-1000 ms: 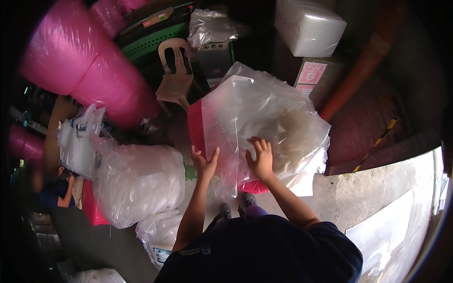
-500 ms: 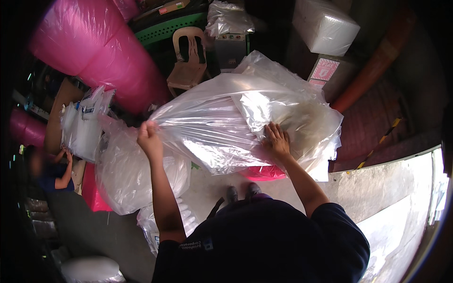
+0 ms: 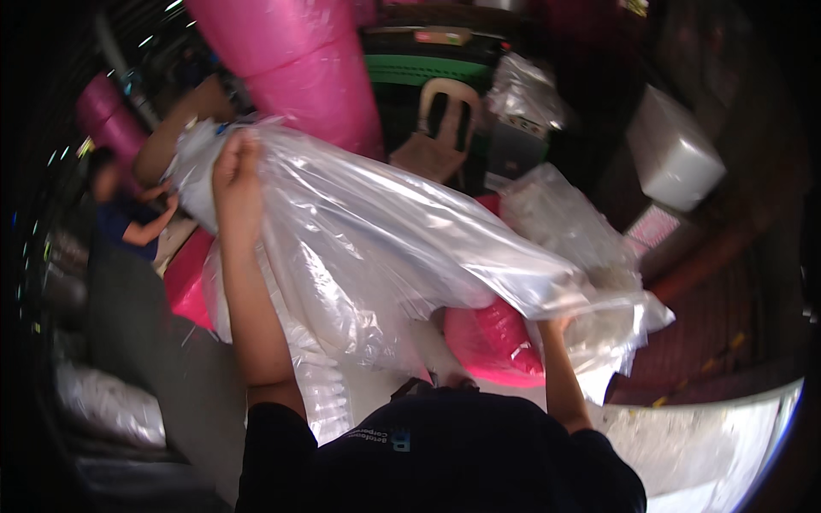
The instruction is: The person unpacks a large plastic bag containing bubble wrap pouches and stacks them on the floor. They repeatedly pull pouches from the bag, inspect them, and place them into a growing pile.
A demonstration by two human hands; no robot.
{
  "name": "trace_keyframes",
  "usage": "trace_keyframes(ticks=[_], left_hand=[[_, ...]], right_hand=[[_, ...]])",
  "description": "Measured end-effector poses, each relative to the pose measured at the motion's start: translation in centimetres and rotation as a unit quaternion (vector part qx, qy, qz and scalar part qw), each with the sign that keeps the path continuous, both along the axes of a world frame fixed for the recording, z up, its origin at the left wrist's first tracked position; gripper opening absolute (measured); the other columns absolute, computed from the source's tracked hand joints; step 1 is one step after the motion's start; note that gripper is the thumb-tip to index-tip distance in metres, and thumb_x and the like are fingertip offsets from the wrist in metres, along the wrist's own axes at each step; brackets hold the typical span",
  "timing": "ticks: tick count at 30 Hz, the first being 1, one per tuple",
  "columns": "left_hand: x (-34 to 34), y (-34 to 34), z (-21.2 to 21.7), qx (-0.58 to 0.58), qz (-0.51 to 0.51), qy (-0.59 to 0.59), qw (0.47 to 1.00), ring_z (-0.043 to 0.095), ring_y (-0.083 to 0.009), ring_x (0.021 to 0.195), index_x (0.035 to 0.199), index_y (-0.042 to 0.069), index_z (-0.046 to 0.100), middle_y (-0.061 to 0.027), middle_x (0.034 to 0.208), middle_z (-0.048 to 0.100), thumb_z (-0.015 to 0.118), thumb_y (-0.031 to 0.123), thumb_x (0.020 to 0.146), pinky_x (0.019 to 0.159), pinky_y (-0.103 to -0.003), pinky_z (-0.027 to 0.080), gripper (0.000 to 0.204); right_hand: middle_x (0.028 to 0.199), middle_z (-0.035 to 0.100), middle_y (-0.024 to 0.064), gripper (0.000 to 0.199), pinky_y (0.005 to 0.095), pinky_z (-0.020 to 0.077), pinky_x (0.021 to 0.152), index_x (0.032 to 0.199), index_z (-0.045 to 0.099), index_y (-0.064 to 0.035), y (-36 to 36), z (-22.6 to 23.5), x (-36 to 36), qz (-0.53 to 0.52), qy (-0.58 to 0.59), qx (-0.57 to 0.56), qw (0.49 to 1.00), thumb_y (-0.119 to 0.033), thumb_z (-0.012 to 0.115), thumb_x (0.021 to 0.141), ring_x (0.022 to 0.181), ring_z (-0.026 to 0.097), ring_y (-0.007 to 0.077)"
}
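Observation:
A large clear plastic bag [image 3: 385, 227] is stretched in a long band from the upper left to the right in front of me. My left hand [image 3: 238, 162] is raised and closed around its left end, with the plastic bunched at the fingers. At the bag's right end is my right hand [image 3: 558, 325], its fingers covered by the plastic, so their grip does not show. Beneath that end, more clear plastic bags [image 3: 590, 231] lie in a loose pile. A pink wrapped bundle [image 3: 492, 342] sits under the bag, just left of my right hand.
Tall pink rolls [image 3: 312, 85] stand at the far left, beside a beige plastic chair [image 3: 436, 137]. A grey box-shaped machine [image 3: 517, 150] and a white wrapped block [image 3: 676, 154] are at the far right. Another person [image 3: 137, 214] works at the left.
My left hand has lifted and moved left and away from me, pulling the bag out long. My right hand, which lay flat on top, is now partly under the plastic. The view has turned.

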State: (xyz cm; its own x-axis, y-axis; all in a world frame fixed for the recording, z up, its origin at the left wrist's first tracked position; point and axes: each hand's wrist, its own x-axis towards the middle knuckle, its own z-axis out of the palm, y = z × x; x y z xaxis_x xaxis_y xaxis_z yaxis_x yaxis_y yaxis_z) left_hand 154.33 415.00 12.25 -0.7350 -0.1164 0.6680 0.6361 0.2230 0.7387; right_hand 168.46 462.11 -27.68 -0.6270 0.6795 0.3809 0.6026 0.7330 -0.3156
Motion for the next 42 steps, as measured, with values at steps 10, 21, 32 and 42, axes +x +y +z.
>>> trace_keyframes(ticks=[10,21,32,42], left_hand=[[9.8,-17.3,-1.0,0.143,0.142,-0.25,0.947,0.058,-0.0089,0.069,0.087,0.004,0.066,0.0001,0.077,0.063,0.063,0.025,0.086,0.06,-0.023,0.045,0.021],[11.0,-28.3,-4.8,0.425,-0.044,-0.216,0.878,0.065,-0.0242,0.083,0.105,-0.01,0.049,-0.0169,0.097,0.058,0.042,-0.003,0.088,0.074,-0.034,0.058,0.019],[17.2,-23.0,-6.1,0.316,0.384,-0.172,0.85,0.059,-0.0295,0.095,0.123,-0.002,0.04,-0.0173,0.106,0.058,0.047,0.025,0.094,0.088,-0.039,0.046,0.041],[25.6,-2.7,-21.9,0.221,-0.098,-0.424,0.873,0.061,-0.017,0.091,0.104,-0.003,0.059,-0.0108,0.102,0.062,0.053,0.017,0.091,0.086,-0.033,0.051,0.024]], right_hand=[[0.125,0.049,0.0157,0.066,0.0495,0.035,0.097,0.125,0.048,-0.0097,2.9,13.9,-2.4,-0.041,0.281,0.036,0.958,-0.04,0.069,0.071,0.114,0.047,0.0311],[0.146,0.021,0.015,0.073,0.0594,0.0395,0.086,0.133,0.033,-0.0283,-3.2,6.0,-17.1,0.228,-0.321,-0.008,0.919,-0.035,0.072,0.072,0.128,0.031,0.0379],[0.087,0.064,0.0072,0.023,0.0281,0.0505,0.064,0.097,0.061,0.0018,-8.0,4.7,-12.7,0.392,0.086,-0.443,0.802,-0.003,0.058,0.075,0.069,0.06,0.017],[0.072,0.063,0.0034,0.004,0.0208,0.0464,0.062,0.077,0.063,0.0002,-33.8,17.2,6.4,0.608,-0.047,-0.594,0.525,0.003,0.065,0.077,0.066,0.058,0.0079]])
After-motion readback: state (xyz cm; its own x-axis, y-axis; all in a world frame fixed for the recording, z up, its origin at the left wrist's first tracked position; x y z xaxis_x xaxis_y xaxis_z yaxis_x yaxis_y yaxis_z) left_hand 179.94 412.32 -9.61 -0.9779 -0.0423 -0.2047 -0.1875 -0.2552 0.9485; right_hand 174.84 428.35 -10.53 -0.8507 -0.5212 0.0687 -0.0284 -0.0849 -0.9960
